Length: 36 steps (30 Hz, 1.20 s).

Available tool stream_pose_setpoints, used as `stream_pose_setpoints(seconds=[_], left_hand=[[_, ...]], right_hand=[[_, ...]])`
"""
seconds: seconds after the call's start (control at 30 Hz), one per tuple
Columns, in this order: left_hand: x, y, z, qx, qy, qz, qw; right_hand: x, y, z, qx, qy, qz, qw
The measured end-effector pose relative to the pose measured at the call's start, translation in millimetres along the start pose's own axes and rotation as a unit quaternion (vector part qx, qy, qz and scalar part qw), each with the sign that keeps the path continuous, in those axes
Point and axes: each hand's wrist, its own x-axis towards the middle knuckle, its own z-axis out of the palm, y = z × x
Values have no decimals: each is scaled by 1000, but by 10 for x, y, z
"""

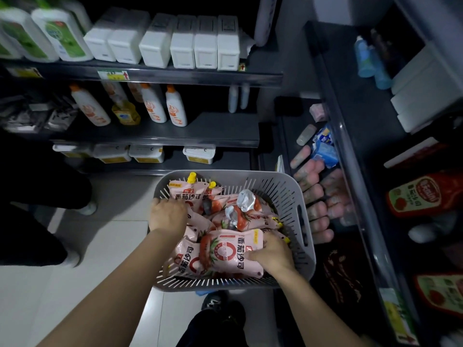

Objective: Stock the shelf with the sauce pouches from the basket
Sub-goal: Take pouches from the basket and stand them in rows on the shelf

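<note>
- A dark metal shelving unit [160, 133] is seen ahead, loaded with white rectangular containers [205, 46] on the upper board and white bottles with orange caps [175, 107] on the board below.
- A second dark shelf [350, 156] runs down the right side, and red tomato sauce bottles [416, 196] are laid on it.
- A grey slotted plastic basket [278, 184] is placed low between the two shelves, above the pale tiled floor [100, 246]; what carries it cannot be told.
- Two bare forearms [120, 279] are stretched forward and down from the lower edge into the basket.
- A heap of pink sauce pouches with yellow caps [185, 194] is piled inside the basket.
- The large front pouch [230, 251] is laid flat on top of the heap at the basket's near side.
- The right hand [273, 251] is set palm down on that pouch's right end, with the thumb pressed on its face and the fingers curled over its edge, so the grip is closed on it.
- The left hand [167, 214] is held back upward by the basket's left wall, with its fingers bent down among the pouches. The fingertips are hidden, so whether this grip holds a pouch cannot be told.
</note>
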Motion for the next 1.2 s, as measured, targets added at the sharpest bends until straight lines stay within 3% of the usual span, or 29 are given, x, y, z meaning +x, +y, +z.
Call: stream_pose_setpoints(seconds=[0.1, 0.2, 0.3, 0.4, 0.47, 0.6, 0.73, 0.87, 1.03, 1.2], left_hand=[[37, -27, -79, 6, -8, 7, 1000], [-19, 12, -164, -67, -12, 31, 997], [-172, 112, -208, -96, 70, 122, 985], [-174, 107, -112, -230, 125, 173, 949], [-150, 71, -68, -331, 72, 163, 927], [-176, 91, 75, -286, -21, 171, 943], [-145, 122, 171, -315, 28, 118, 941], [-56, 62, 164, -360, 57, 127, 923], [-120, 46, 8, -503, 82, 159, 845], [-169, 177, -622, -600, 116, 202, 765]], right_hand=[[-34, -147, -69, 50, 31, -24, 998], [-105, -311, -124, 80, 92, -81, 989], [-214, -406, -91, 97, 128, -128, 979], [-302, -457, -47, 100, 142, -156, 972], [-326, -465, -24, 100, 151, -153, 971], [-325, -417, 30, 82, 147, -127, 978], [-360, -396, 119, 47, 130, -120, 983], [-358, -430, 92, 35, 105, -103, 989], [-473, -403, -60, 45, 140, -104, 984], [-711, -420, -419, 94, 206, -149, 963]])
